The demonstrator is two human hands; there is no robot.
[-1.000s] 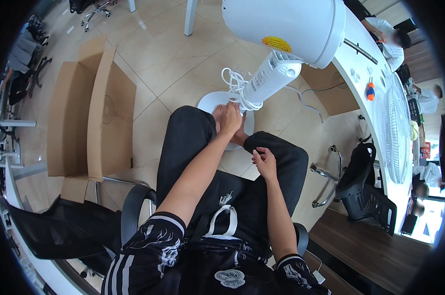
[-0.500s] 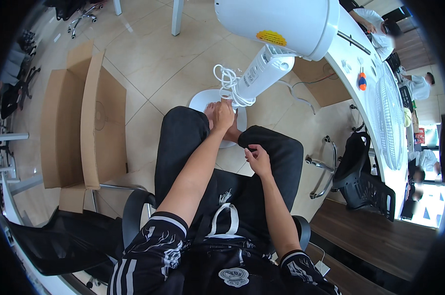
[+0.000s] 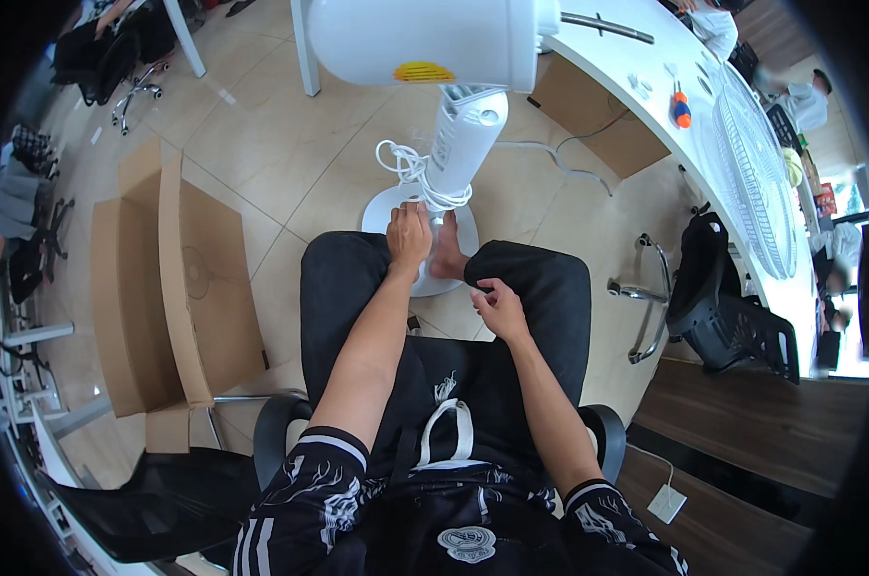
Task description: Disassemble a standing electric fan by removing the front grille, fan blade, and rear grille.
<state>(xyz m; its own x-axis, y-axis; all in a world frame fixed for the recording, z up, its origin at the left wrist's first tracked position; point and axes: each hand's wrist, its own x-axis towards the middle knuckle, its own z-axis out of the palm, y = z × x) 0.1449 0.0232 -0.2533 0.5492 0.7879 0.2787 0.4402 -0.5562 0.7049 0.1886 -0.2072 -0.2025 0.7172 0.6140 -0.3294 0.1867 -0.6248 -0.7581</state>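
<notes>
A white electric fan without its blades (image 3: 415, 43) stands in front of me, a metal shaft (image 3: 607, 28) jutting from its head. Its pole (image 3: 461, 139) rises from a round white base (image 3: 381, 207), where my bare foot (image 3: 447, 257) rests. White power cord (image 3: 406, 165) is bundled and looped around the lower pole. My left hand (image 3: 410, 238) is beside the pole, just below the cord, fingers extended and no object visible in them; whether the fingertips touch anything is unclear. Over my right thigh, my right hand (image 3: 500, 310) hangs empty, its fingers loosely bent and apart.
To the left is an opened cardboard box (image 3: 218, 288). A curved white table (image 3: 636, 58) on the right bears a screwdriver (image 3: 681, 111) with an orange and blue handle and a white fan grille (image 3: 749, 182). Another cardboard piece (image 3: 598, 120) stands beneath it. Black chairs (image 3: 732, 307) and several people are around.
My left hand has come away from the pole's front to its left side. The fan now appears further left and more upright, while the view has shifted. My right hand has barely moved.
</notes>
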